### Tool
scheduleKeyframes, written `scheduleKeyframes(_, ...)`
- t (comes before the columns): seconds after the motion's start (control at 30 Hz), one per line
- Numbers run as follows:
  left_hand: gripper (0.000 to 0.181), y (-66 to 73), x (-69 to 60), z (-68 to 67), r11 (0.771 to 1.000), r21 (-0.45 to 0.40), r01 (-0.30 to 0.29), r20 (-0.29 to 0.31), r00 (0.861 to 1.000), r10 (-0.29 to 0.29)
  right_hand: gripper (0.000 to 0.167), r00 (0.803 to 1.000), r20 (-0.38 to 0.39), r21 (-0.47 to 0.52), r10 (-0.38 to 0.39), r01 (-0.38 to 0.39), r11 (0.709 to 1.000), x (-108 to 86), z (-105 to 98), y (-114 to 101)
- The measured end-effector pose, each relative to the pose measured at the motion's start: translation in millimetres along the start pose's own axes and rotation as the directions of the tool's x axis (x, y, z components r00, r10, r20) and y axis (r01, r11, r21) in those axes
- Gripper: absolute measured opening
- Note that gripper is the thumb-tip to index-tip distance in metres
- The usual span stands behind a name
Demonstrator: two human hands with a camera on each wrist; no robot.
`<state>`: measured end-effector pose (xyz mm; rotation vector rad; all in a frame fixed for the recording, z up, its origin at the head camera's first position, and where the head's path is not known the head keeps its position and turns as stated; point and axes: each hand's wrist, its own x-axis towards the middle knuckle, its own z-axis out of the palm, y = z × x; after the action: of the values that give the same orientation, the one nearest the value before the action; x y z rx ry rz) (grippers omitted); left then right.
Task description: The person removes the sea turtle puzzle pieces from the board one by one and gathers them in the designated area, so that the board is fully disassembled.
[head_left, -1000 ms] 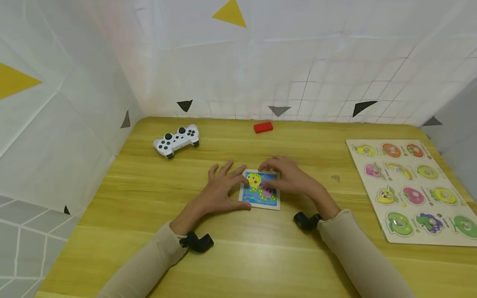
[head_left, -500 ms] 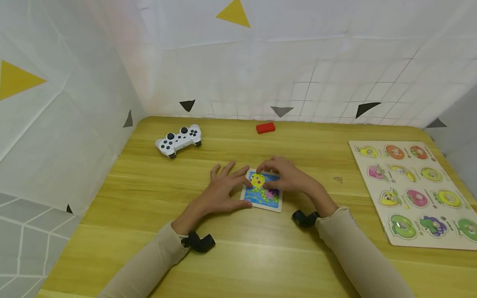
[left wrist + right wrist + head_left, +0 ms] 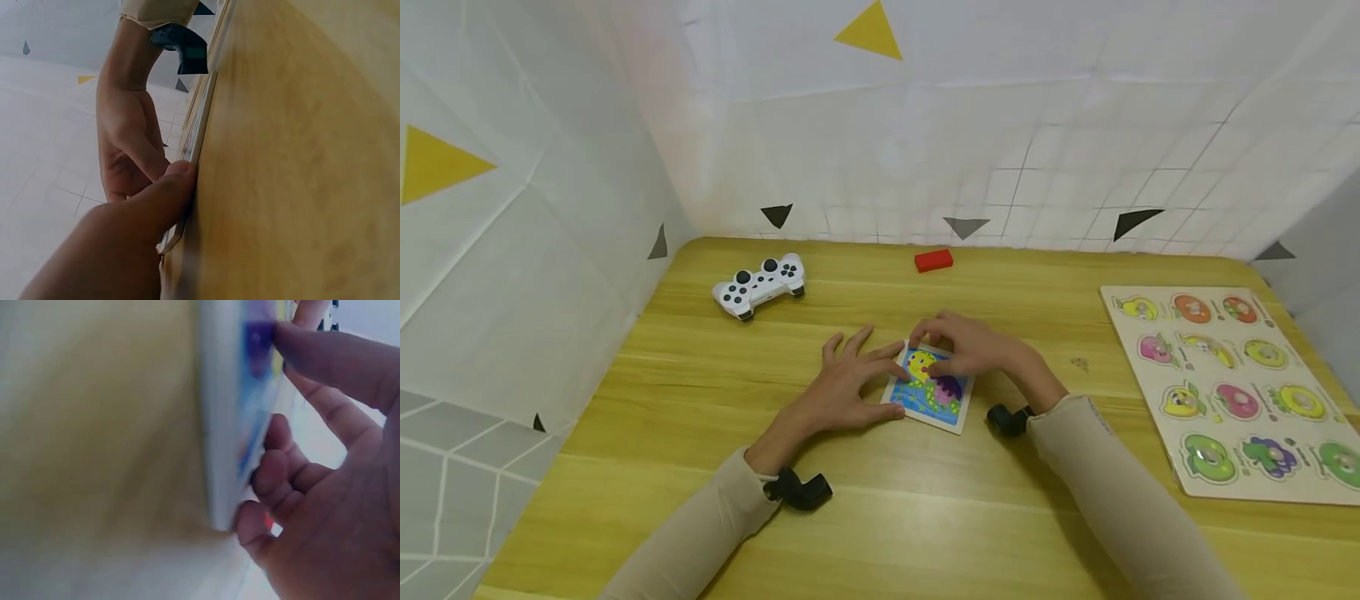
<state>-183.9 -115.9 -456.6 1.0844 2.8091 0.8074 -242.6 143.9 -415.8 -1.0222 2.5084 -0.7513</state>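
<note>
A small square picture puzzle (image 3: 931,406), with a yellow, pink and purple cartoon animal on blue, lies slightly turned on the table. At its left side is my left hand (image 3: 842,390), fingers spread; the thumb rests on the near-left edge and the index fingertip touches the picture's left part. From the right, my right hand (image 3: 976,343) reaches over the board, with curled fingers at the far edge and the thumb on the picture. The right wrist view shows the board (image 3: 253,419) from its side, with the right thumb (image 3: 325,359) against its printed face.
A white game controller (image 3: 760,286) lies at the back left of the wooden table (image 3: 880,517). Behind the puzzle is a red block (image 3: 933,261). A large fruit peg board (image 3: 1198,421) lies on the right. Patterned white sheeting (image 3: 880,150) hangs behind the table.
The puzzle has turned a little clockwise, its near edge now slanting down to the right. My right hand has shifted slightly left; the left hand stays in about the same place.
</note>
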Motion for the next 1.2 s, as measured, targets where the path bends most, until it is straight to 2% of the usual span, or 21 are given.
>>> scheduleKeyframes(0.13,0.039,0.5,0.1,-0.4,1.0,0.005,-0.004,-0.006,1.0,0.004,0.034,0.997,0.066,0.001,-0.025,0.025,1.0,5.1,-7,-4)
scheduleKeyframes(0.33,0.039,0.9,0.4,-1.1,1.0,0.016,-0.019,-0.006,1.0,0.019,0.033,0.991,0.131,0.011,0.013,-0.015,1.0,9.2,-13,-10)
scheduleKeyframes(0.57,0.039,-0.7,0.7,-0.7,0.999,0.022,-0.023,-0.005,1.0,0.024,0.034,0.987,0.155,0.024,0.04,-0.045,0.999,10.2,-15,-12)
scheduleKeyframes(0.87,0.039,-0.6,0.5,-0.1,0.999,0.024,-0.025,-0.009,1.0,0.026,0.034,0.981,0.193,0.006,0.029,-0.031,0.999,15.4,-18,-20)
scheduleKeyframes(1.2,0.039,-0.6,0.3,0.4,1.0,0.017,-0.025,-0.007,1.0,0.025,0.036,0.971,0.235,0.081,0.052,-0.073,0.994,17.9,-17,-19)
